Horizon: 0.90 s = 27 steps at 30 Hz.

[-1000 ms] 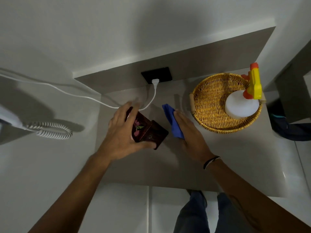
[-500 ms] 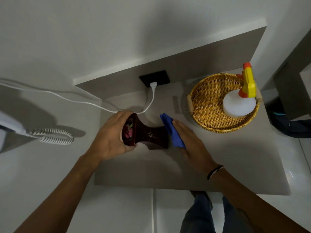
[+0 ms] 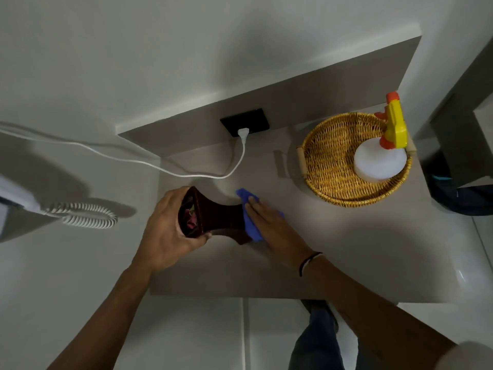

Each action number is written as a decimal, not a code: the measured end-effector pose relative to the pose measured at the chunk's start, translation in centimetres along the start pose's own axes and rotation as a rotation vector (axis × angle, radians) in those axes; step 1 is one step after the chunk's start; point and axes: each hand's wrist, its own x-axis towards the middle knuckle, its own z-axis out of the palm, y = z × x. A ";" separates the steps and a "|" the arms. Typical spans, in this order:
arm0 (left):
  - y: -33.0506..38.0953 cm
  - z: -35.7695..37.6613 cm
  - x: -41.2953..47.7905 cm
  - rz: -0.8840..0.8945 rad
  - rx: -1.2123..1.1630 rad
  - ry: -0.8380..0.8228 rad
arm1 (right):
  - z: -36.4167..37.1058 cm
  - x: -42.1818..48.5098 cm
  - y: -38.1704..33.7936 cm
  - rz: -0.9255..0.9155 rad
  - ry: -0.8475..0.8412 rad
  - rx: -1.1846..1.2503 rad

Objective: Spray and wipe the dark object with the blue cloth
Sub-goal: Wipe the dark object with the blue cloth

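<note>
A dark brown, waisted object [image 3: 218, 218] with a flower pattern at its wide end lies on its side on the grey shelf [image 3: 346, 257]. My left hand [image 3: 166, 231] grips that wide end. My right hand [image 3: 269, 225] presses the blue cloth [image 3: 249, 222] flat against the object's other end. The white spray bottle [image 3: 378, 162] with a yellow and orange trigger head stands in the wicker basket [image 3: 328, 161] at the back right, away from both hands.
A white cable [image 3: 241, 156] runs from a black wall socket [image 3: 245, 125] across the shelf's back to the left. A coiled white cord [image 3: 85, 216] and a white device lie at the left. A dark bag [image 3: 464, 196] sits beyond the shelf's right edge.
My left hand has turned the dark object so that it lies sideways, wide end to the left. My right hand has brought the blue cloth against its other end.
</note>
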 end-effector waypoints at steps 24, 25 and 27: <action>2.2 0.2 0.0 -0.017 -0.056 0.017 | 0.8 0.3 -5.0 -0.209 0.215 0.048; 2.3 0.3 -0.2 -0.034 -0.047 0.022 | 0.7 -0.4 -3.0 -0.166 0.167 -0.052; 2.5 0.6 -0.2 -0.036 -0.034 0.029 | 0.2 -1.8 -0.1 -0.027 0.089 -0.052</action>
